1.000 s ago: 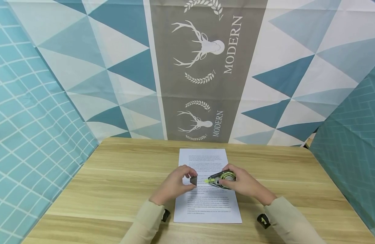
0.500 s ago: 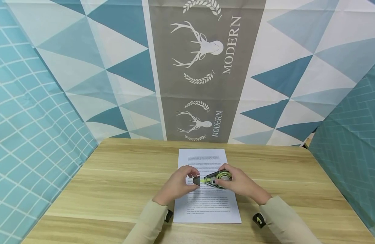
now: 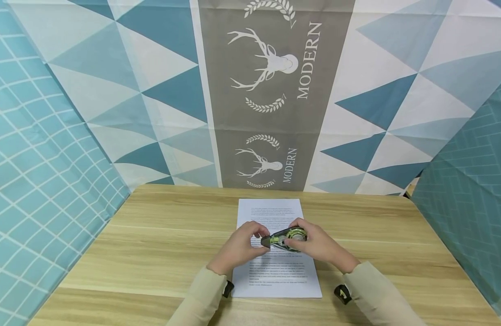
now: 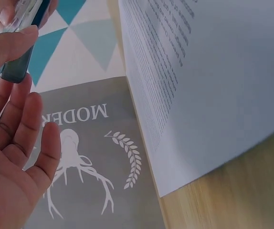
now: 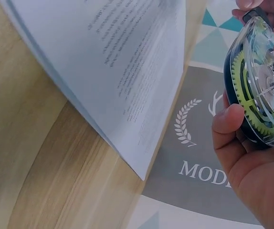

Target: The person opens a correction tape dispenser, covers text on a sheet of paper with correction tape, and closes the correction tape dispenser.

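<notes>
A correction tape [image 3: 293,238] with a clear case and lime-green gears is in my right hand [image 3: 321,246], pinched between thumb and fingers above the printed paper [image 3: 279,276]. Its narrow tip points left. On that tip sits a small dark cap [image 3: 265,242], which my left hand [image 3: 239,248] pinches between thumb and index finger. The left wrist view shows the cap [image 4: 15,70] under the thumb, with the other fingers spread loosely below. Seen from the right wrist, the gear wheel of the correction tape [image 5: 244,88] shows through the case, and the cap [image 5: 255,15] covers its end.
The paper, a neat stack of printed sheets, lies on the wooden table [image 3: 173,253]. Behind the table hangs a patterned cloth [image 3: 271,90] with deer heads and triangles. Blue cloths [image 3: 46,158] flank both sides. Each wrist wears a dark strap [image 3: 342,294].
Both hands have drawn together over the paper. The cap, at first apart from the correction tape, has moved right onto its tip, while the tape has shifted left.
</notes>
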### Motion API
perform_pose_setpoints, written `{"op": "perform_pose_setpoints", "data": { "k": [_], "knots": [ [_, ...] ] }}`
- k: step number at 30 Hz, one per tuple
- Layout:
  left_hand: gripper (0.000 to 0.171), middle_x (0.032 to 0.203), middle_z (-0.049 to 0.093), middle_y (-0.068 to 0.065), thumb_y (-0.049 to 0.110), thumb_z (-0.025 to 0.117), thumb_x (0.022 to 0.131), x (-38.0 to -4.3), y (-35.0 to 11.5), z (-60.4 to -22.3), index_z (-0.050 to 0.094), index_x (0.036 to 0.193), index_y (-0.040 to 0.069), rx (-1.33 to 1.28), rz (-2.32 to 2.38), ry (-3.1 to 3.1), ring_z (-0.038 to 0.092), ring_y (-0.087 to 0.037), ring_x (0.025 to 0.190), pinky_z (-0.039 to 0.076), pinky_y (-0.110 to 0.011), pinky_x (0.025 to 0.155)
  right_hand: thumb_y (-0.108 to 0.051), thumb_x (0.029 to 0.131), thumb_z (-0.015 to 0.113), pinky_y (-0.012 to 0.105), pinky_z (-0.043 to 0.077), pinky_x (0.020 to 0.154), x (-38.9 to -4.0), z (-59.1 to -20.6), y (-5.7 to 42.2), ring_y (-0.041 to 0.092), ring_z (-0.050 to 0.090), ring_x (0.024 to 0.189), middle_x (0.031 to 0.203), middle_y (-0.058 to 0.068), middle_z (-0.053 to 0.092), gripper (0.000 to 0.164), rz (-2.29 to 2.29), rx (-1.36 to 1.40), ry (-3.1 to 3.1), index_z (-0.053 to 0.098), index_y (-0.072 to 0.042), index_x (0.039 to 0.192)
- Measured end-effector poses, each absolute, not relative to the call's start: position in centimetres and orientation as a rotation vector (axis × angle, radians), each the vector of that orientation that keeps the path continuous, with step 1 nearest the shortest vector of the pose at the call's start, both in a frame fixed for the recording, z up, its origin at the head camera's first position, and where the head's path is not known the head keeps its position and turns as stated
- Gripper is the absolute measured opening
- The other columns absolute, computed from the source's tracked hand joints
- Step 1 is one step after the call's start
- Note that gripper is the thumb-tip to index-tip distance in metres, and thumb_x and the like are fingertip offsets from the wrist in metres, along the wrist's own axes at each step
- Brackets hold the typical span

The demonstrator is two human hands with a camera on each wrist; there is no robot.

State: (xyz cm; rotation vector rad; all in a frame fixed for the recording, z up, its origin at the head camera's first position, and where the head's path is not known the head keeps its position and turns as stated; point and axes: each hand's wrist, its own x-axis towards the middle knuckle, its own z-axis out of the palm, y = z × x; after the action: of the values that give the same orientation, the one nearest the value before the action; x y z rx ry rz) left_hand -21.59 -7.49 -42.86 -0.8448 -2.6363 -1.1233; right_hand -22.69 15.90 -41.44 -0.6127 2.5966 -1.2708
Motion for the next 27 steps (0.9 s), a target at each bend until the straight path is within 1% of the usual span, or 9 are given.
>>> {"op": "perform_pose_setpoints", "data": {
  "k": [7,13,20,27],
  "knots": [
    [0.029,0.094,0.061,0.005,0.013,0.076,0.074,-21.60,-7.41,-42.69,0.063,0.099,0.014,-0.842,-1.115,-2.640,0.056,-0.018,0.090,0.049,-0.030,0.083,-0.032,0.086,0.066,0.023,0.050,0.063,-22.71,-41.11,15.72,0.014,0.056,0.077,0.093,0.004,0.061,0.026,-1.281,-0.619,2.601,0.054,-0.016,0.103],
    [0.028,0.093,0.061,0.004,0.011,0.077,0.073,-21.54,-7.45,-42.66,0.063,0.098,0.013,-0.854,-1.087,-2.610,0.057,-0.017,0.089,0.049,-0.030,0.082,-0.031,0.086,0.066,0.023,0.050,0.063,-22.76,-41.09,15.50,0.015,0.056,0.077,0.094,0.005,0.060,0.026,-1.270,-0.606,2.616,0.054,-0.016,0.103],
    [0.028,0.092,0.062,0.005,0.013,0.078,0.073,-21.54,-7.66,-42.57,0.065,0.098,0.014,-0.849,-1.060,-2.576,0.057,-0.017,0.086,0.049,-0.031,0.079,-0.033,0.085,0.066,0.024,0.048,0.065,-22.75,-40.89,15.09,0.014,0.056,0.078,0.093,0.001,0.061,0.026,-1.263,-0.591,2.636,0.054,-0.018,0.102],
    [0.030,0.093,0.064,0.005,0.013,0.079,0.072,-21.46,-7.71,-42.40,0.066,0.099,0.014,-0.855,-1.037,-2.552,0.056,-0.015,0.086,0.049,-0.028,0.079,-0.035,0.086,0.065,0.023,0.049,0.062,-22.83,-41.06,15.02,0.013,0.056,0.075,0.093,0.004,0.061,0.029,-1.280,-0.615,2.611,0.053,-0.015,0.103]
  ]
}}
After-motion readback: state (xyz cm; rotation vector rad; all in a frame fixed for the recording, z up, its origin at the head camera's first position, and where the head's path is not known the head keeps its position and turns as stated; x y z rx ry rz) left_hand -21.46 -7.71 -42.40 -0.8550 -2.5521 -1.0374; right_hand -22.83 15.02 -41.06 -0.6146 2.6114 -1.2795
